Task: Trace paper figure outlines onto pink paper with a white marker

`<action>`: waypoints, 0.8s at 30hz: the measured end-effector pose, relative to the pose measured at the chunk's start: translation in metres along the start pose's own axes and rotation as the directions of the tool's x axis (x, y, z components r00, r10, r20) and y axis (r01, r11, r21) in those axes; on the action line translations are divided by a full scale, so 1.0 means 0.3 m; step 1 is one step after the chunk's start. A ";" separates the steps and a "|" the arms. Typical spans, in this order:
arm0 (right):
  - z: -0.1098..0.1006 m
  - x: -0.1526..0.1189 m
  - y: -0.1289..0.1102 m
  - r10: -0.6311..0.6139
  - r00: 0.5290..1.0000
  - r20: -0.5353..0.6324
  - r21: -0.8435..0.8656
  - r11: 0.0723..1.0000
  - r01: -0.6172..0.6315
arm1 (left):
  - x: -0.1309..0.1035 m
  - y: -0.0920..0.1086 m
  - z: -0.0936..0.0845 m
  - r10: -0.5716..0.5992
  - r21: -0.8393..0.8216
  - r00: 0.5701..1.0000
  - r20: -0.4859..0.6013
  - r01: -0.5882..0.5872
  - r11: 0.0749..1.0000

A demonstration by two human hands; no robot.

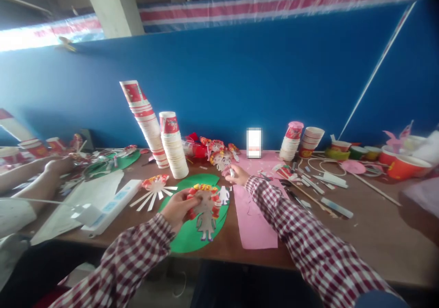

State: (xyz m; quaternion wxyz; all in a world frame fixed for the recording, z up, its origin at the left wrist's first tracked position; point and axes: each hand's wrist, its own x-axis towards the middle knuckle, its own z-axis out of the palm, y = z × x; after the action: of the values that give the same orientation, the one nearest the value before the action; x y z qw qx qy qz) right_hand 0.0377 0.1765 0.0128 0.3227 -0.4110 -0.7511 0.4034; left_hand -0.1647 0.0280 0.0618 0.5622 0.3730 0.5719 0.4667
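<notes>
A paper figure [206,214] with a red-and-yellow head trim is held in the left hand [178,207], its fingers [192,201] closed on the left side of the head, thumb across the front; the fingertips behind are hidden. The figure is above a green paper leaf [185,243], whose edge shows around it. Its head points toward the blue partition [219,79] and its purple-tipped feet toward the near edge of the worktop [363,239], the long axis running almost straight up and down in the view.

Beyond and to the right, the right hand [238,175] pinches a small white item [232,173], thumb and fingertips nearly together, well apart from the figure. A small white cutout [224,195] lies just beside the figure's right edge. Room on the left runs to a white power strip [115,207]; on the right, a pink sheet [255,228] lies flat beneath the right forearm. Behind the leaf, a stack of paper cups [174,150] rises beside a taller, leaning stack [146,120].
</notes>
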 end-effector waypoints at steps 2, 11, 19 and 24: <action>-0.012 -0.019 0.015 -0.015 0.998 -0.059 -0.013 1.000 0.014 | 0.021 -0.016 0.050 -0.017 0.038 1.000 0.025 0.016 0.999; -0.235 -0.353 0.061 -0.023 0.963 -0.268 -0.150 0.988 -0.018 | 0.185 -0.143 0.359 0.020 0.193 0.987 0.158 -0.051 0.980; -0.227 -0.591 0.022 -0.226 0.935 -0.272 -0.348 0.929 0.124 | 0.310 -0.208 0.456 0.138 0.479 0.986 0.096 -0.167 0.862; -0.167 -0.623 0.040 -0.334 0.941 -0.057 -0.527 0.810 0.256 | 0.279 -0.182 0.451 0.185 0.620 0.973 0.138 -0.231 0.750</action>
State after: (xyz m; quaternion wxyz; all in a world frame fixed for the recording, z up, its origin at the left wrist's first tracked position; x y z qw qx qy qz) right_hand 0.1678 0.0335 -0.0029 0.3151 -0.3884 -0.8598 0.1027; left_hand -0.0326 0.1076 -0.0058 0.3679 0.6169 0.6305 0.2942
